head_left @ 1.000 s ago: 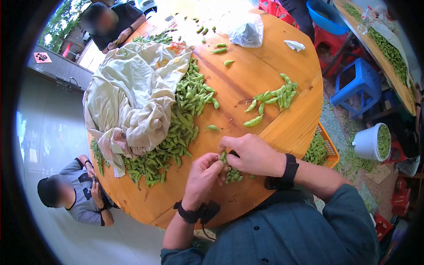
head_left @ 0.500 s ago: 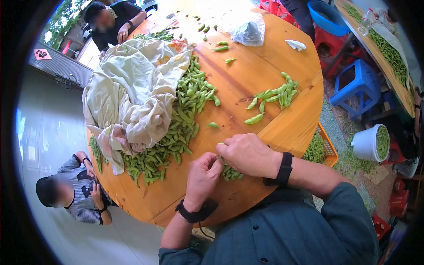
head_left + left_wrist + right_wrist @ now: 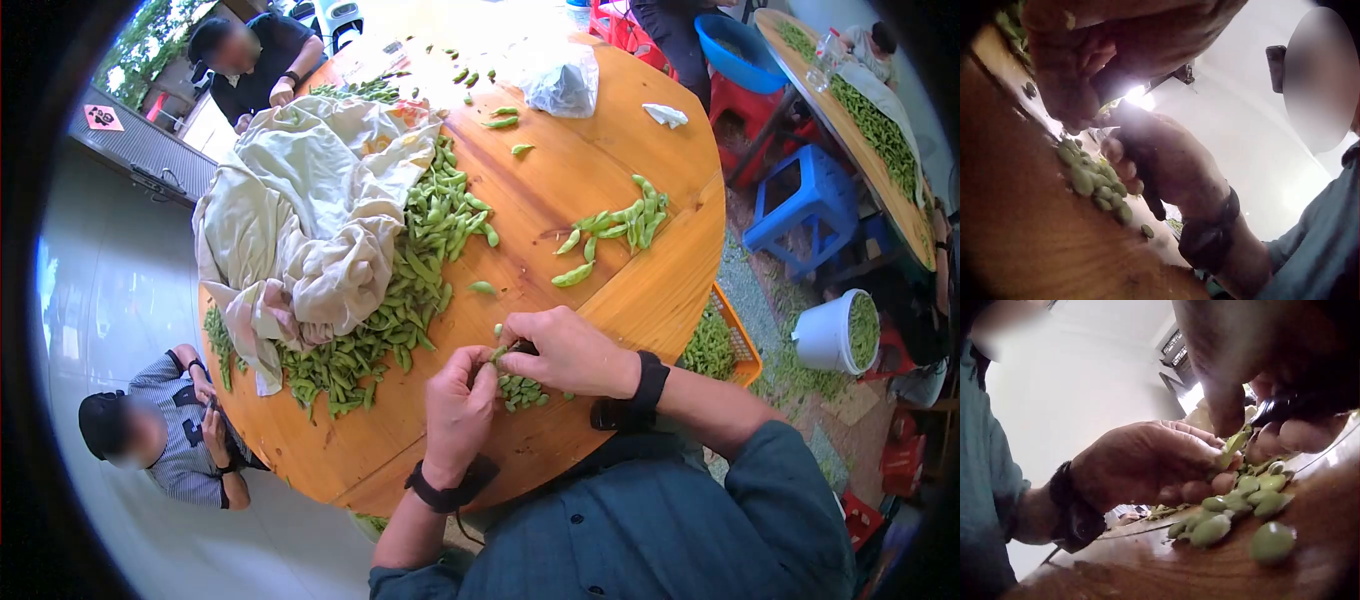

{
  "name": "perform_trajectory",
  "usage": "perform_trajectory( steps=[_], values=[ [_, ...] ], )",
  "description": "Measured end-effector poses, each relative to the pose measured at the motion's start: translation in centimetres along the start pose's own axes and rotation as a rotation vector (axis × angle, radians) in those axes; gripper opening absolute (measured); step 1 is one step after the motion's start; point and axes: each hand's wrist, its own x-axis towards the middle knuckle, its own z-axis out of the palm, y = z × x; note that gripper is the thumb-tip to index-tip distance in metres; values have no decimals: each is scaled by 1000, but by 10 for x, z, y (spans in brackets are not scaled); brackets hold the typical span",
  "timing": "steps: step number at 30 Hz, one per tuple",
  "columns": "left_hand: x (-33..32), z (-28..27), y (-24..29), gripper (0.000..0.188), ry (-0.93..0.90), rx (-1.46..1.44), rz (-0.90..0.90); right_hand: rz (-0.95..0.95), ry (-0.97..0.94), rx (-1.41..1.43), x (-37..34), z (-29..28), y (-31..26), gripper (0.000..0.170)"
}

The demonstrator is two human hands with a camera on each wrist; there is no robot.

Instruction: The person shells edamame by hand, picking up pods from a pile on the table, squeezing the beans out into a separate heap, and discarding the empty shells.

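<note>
Near the table's front edge, my left hand (image 3: 462, 400) pinches a green soybean pod (image 3: 1235, 447) between thumb and fingers. My right hand (image 3: 572, 350) meets it from the right, gripping a slim black tool (image 3: 1288, 406) in its curled fingers; the tool's kind cannot be told. Its fingertips are right at the pod. A pale green bean (image 3: 498, 329) shows by the right index finger. Under both hands lies a small heap of shelled beans (image 3: 1094, 178) on the wood, with a loose bean (image 3: 1272, 542) beside it.
A large pile of pods (image 3: 420, 265), partly under a crumpled cloth (image 3: 310, 220), covers the table's left. Several pods (image 3: 630, 215) lie farther right, beyond my right hand. A plastic bag (image 3: 562, 88) stands behind. An orange crate (image 3: 742, 345) sits below the table edge. Two people sit at the left.
My hands drew together over the bean heap, then parted slightly, and more of the heap shows now. The person across the table lowered a hand from the work and rests an arm on the table.
</note>
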Motion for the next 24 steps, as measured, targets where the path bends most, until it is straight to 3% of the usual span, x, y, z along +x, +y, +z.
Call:
perform_trajectory(
  steps=[4,6,7,9,10,12,13,15,16,19,21,22,23,24],
  values=[
    [1,6,1,10,-14,-49,-22,-114,88,-14,0,0,7,18],
    [4,6,-1,10,-76,-184,-59,189,-73,237,2,-7,3,23],
    [4,7,1,10,-55,-203,-43,174,-89,213,2,-8,2,23],
    [5,7,5,9,-85,-156,-47,347,-96,545,-2,-6,1,19],
    [5,7,2,9,-55,-181,-32,359,-87,523,-4,-8,-1,17],
    [7,7,-6,7,34,94,194,266,-44,385,-6,-8,-3,17],
    [7,8,-6,7,59,81,197,184,27,283,-7,-7,-4,18],
    [5,12,-2,9,204,294,473,182,20,307,-7,-6,-12,18],
    [3,13,1,9,221,292,472,163,48,263,-7,-7,-16,17],
    [-1,14,5,11,258,350,464,135,84,223,-5,-4,-15,15],
    [-2,16,2,13,174,181,277,127,93,224,-4,-3,-9,14],
    [-1,16,3,13,178,181,278,194,53,414,-4,-4,-6,11],
    [-1,16,3,13,93,-101,123,262,11,605,-4,-5,-3,10],
    [-1,16,4,14,5,-379,-33,262,10,604,-4,-4,-1,10]
  ],
)
